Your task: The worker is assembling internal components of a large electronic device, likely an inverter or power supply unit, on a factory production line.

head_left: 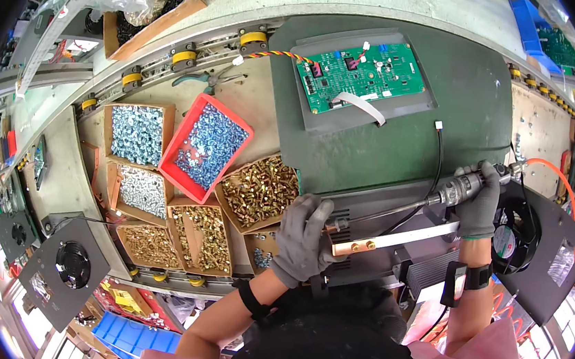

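Observation:
My right hand (pixel 477 205), in a grey glove, is wrapped round a silver air screwdriver (pixel 457 190) with an orange hose. Its long shaft points left, and the tip ends beside the fingers of my gloved left hand (pixel 302 240). Those fingers are bent and pressed together at the left end of a dark metal housing (pixel 354 277); whatever they pinch is hidden. Below the shaft runs a flat metal bar (pixel 406 238), with two bolts at its copper-coloured left end. A black fan (pixel 514 236) sits in the housing's right panel.
A green circuit board (pixel 366 76) lies on a grey plate upon the green mat (pixel 476 94). Left of the mat stand a red tray (pixel 245 149) and several cardboard boxes of screws and nuts (pixel 259 190). Pliers (pixel 207 80) lie behind them. A black cable (pixel 440 153) crosses the mat.

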